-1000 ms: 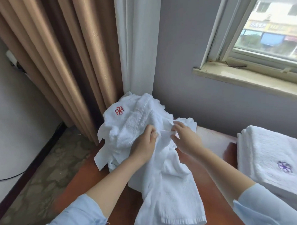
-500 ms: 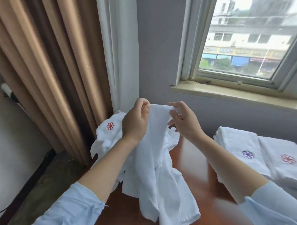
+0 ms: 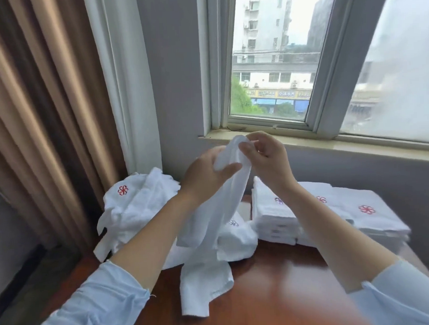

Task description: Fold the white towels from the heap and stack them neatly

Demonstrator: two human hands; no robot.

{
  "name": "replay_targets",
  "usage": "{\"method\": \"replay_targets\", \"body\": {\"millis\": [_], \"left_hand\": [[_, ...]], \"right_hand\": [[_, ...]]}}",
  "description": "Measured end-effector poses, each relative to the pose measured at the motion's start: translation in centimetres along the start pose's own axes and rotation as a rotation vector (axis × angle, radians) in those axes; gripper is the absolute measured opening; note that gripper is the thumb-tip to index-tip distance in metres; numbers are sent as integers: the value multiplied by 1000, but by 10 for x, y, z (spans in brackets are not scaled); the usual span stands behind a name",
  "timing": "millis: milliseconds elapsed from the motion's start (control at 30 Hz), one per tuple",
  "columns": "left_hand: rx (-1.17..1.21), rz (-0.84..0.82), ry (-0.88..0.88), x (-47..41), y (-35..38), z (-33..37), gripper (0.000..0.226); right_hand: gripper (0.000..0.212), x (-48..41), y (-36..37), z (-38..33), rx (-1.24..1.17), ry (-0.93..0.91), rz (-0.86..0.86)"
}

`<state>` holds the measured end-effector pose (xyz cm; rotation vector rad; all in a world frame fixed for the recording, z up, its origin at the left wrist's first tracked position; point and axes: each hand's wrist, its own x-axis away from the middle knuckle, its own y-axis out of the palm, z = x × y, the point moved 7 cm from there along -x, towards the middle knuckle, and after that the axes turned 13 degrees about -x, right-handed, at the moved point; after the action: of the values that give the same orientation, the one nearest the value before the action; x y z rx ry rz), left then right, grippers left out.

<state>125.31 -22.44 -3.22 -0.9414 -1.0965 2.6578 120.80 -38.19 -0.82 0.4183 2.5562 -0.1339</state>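
Towel (image 3: pixel 211 226) hangs down to the table (image 3: pixel 275 294), its top bunched between both hands: left hand (image 3: pixel 204 178) grips it lower, right hand (image 3: pixel 266 157) pinches the upper edge. Heap (image 3: pixel 137 210) lies far left (red emblem up); folded stacks (image 3: pixel 270 216) sit far right.

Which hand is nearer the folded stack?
Right. The right hand, pinching the lifted towel, hangs above the left end of the folded stack; the left hand grips the towel farther left, nearer the heap.
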Motion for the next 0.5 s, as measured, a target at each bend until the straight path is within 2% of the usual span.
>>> {"method": "replay_targets", "body": {"millis": [33, 200, 300, 367, 433, 500], "left_hand": [[0, -4, 24, 6, 7, 16, 14], [136, 2, 31, 38, 45, 78, 13], [279, 32, 10, 52, 57, 111, 16], [360, 32, 16, 58, 62, 134, 21], [427, -15, 58, 62, 69, 159, 25], [476, -68, 102, 66, 77, 184, 24]], "right_hand": [[4, 8, -15, -8, -2, 11, -1], [7, 64, -93, -21, -62, 108, 21], [5, 98, -122, -9, -57, 256, -66], [12, 120, -137, -3, -39, 326, -101], [20, 133, -152, -3, -27, 327, -76], [16, 139, -166, -5, -25, 332, -44]]}}
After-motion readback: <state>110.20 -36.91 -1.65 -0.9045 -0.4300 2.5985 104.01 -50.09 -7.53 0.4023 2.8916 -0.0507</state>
